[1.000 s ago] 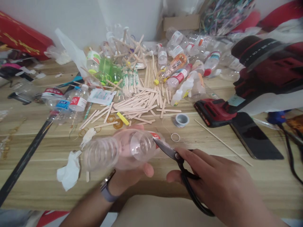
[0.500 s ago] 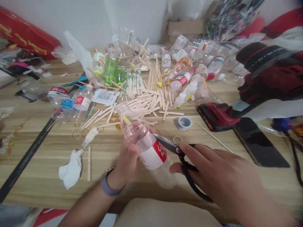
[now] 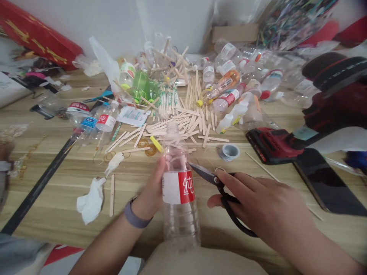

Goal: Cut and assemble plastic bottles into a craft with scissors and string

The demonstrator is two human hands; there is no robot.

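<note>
A clear plastic bottle [image 3: 182, 217] with a red and white label stands nearly upright in front of me, its base close to my lap. My left hand [image 3: 153, 191] is closed round its far left side, the fingers partly hidden behind it. A yellow stick-like object [image 3: 156, 144] pokes out by that hand; I cannot tell whether it is held. In my right hand [image 3: 255, 202] are black-handled scissors [image 3: 205, 173]. Their blades look closed, and the tip points at the bottle's side just above the label, touching or very near it.
Wooden craft sticks [image 3: 183, 124] are heaped mid-table, with many plastic bottles [image 3: 229, 95] behind. A wire spool [image 3: 230, 152], red power tool [image 3: 275, 143] and phone [image 3: 329, 183] lie right. Left are a crumpled tissue [image 3: 91, 200] and a long black bar [image 3: 37, 187].
The bottle has turned from a slant to nearly upright, its neck moving right and its base left. The scissors stay at its side. The whole view has shifted slightly.
</note>
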